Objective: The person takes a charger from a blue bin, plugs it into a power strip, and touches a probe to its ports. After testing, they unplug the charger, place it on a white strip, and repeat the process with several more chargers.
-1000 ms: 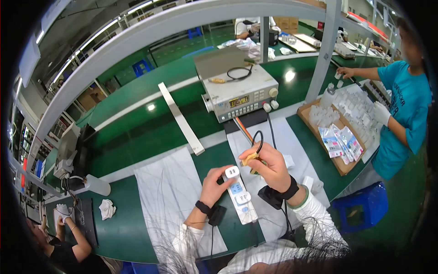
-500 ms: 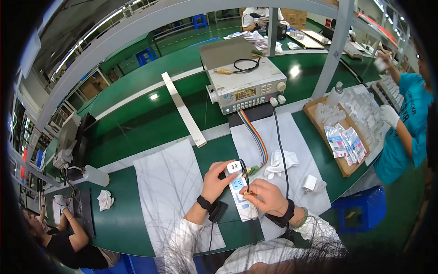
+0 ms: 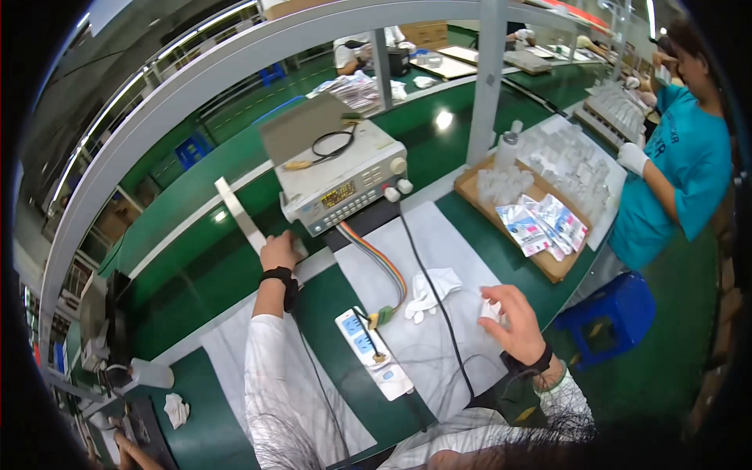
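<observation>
My left hand point(image 3: 280, 252) reaches to the far ledge by the long white strip point(image 3: 239, 215), fingers curled round a small white USB charger, of which only a pale edge shows. At the right of the white paper sheet, my right hand point(image 3: 513, 319) pinches another small white charger point(image 3: 491, 309), partly covered by the fingers. Between my arms lies a white power strip point(image 3: 374, 354) with blue sockets. A black lead with a brass-coloured end point(image 3: 379, 358) rests on it. A green connector point(image 3: 382, 316) on a rainbow ribbon cable point(image 3: 380, 262) touches its far end.
A grey bench instrument point(image 3: 341, 180) with a lit display stands beyond the strip. A white glove point(image 3: 433, 294) and a black cable point(image 3: 429, 286) lie on the paper. At right are a cardboard tray point(image 3: 558, 272) with packets, a blue stool point(image 3: 607, 317) and a co-worker in teal point(image 3: 666, 164).
The white USB charger has left the power strip, and my left hand has moved away to the far ledge. My right hand let go of the brass-ended lead and took the charger on the paper.
</observation>
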{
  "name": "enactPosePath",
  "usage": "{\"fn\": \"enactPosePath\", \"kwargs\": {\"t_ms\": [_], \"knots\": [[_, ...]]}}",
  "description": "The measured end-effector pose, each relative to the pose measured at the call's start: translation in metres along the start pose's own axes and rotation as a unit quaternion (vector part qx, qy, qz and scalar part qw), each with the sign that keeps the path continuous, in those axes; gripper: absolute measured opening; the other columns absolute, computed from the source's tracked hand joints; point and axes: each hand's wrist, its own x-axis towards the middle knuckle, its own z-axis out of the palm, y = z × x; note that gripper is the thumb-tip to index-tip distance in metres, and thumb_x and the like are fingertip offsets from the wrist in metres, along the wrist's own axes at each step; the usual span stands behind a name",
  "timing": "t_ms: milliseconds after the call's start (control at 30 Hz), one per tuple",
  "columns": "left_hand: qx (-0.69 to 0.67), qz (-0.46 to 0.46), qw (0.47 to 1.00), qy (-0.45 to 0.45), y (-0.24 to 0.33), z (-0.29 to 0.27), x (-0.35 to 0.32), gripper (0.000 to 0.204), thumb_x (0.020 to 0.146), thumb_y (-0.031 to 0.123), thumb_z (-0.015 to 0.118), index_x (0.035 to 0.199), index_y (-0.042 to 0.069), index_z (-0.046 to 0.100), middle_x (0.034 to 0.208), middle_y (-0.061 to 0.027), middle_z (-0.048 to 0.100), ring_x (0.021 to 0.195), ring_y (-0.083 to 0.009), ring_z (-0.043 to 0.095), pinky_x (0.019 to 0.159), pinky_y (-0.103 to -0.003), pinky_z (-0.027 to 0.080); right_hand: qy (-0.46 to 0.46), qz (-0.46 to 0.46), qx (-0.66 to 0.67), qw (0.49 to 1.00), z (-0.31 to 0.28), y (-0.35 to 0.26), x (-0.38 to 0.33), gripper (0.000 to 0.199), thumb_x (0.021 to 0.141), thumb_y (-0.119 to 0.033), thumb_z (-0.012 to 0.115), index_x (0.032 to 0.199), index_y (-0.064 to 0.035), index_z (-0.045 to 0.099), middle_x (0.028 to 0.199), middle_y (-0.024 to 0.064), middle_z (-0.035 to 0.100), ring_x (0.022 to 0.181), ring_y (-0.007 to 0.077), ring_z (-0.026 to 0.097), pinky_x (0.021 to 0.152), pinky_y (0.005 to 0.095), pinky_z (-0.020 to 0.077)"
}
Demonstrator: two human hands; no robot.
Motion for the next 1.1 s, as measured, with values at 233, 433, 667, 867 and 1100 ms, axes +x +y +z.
{"fn": "enactPosePath", "kwargs": {"t_ms": [233, 433, 667, 867, 1100], "knots": [[-0.049, 0.103, 0.987, 0.111, 0.0, -0.008, -0.015, 0.035, 0.072, 0.022, 0.073, 0.104, 0.011, 0.065, 0.1, -0.0081, 0.068, 0.1, -0.0299, 0.06, 0.085, -0.04, 0.048, -0.019, -0.033, -0.36, 0.932, -0.005, 0.028, 0.0, 0.058, 0.071, -0.02, 0.078, 0.122, -0.0045, 0.057, 0.114, 0.0133, 0.061, 0.11, 0.0316, 0.055, 0.087, 0.0381, 0.0454], [-0.305, 0.132, 0.933, 0.137, 0.012, -0.056, -0.121, 0.018, 0.084, 0.002, 0.065, 0.101, 0.005, 0.065, 0.096, -0.0049, 0.068, 0.086, -0.0156, 0.062, 0.072, -0.027, 0.048, -0.037, -0.079, -0.127, 0.988, -0.007, 0.0, 0.014, 0.062, 0.066, -0.014, 0.081, 0.123, -0.0064, 0.056, 0.112, 0.0092, 0.063, 0.109, 0.0304, 0.057, 0.091, 0.0403, 0.0457], [-0.534, 0.208, 0.805, -0.151, 0.093, -0.081, -0.249, 0.051, 0.08, 0.012, 0.075, 0.124, 0.003, 0.052, 0.109, -0.0091, 0.061, 0.093, -0.0171, 0.06, 0.074, -0.028, 0.049, -0.042, -0.259, 0.115, 0.958, 0.056, -0.058, 0.03, 0.057, 0.07, -0.013, 0.08, 0.121, -0.0065, 0.056, 0.121, 0.0072, 0.061, 0.109, 0.0292, 0.059, 0.091, 0.0392, 0.047], [-0.513, 0.169, 0.841, -0.022, 0.063, -0.051, -0.26, 0.052, 0.08, 0.01, 0.075, 0.125, 0.001, 0.05, 0.11, -0.0089, 0.061, 0.099, -0.0173, 0.061, 0.079, -0.029, 0.051, -0.03, -0.435, 0.125, 0.891, 0.085, -0.078, 0.037, 0.065, 0.071, -0.014, 0.081, 0.127, -0.0027, 0.049, 0.126, 0.0104, 0.055, 0.108, 0.032, 0.057, 0.09, 0.0378, 0.0476], [-0.577, 0.026, 0.814, -0.056, 0.034, 0.003, -0.192, 0.05, 0.084, 0.001, 0.068, 0.129, 0.004, 0.046, 0.118, -0.0072, 0.058, 0.107, -0.0152, 0.058, 0.092, -0.029, 0.047, -0.007, -0.242, 0.11, 0.964, 0.066, -0.059, 0.017, 0.074, 0.069, -0.012, 0.083, 0.131, -0.0027, 0.045, 0.123, 0.0152, 0.051, 0.105, 0.028, 0.058, 0.087, 0.0351, 0.0487]]}}
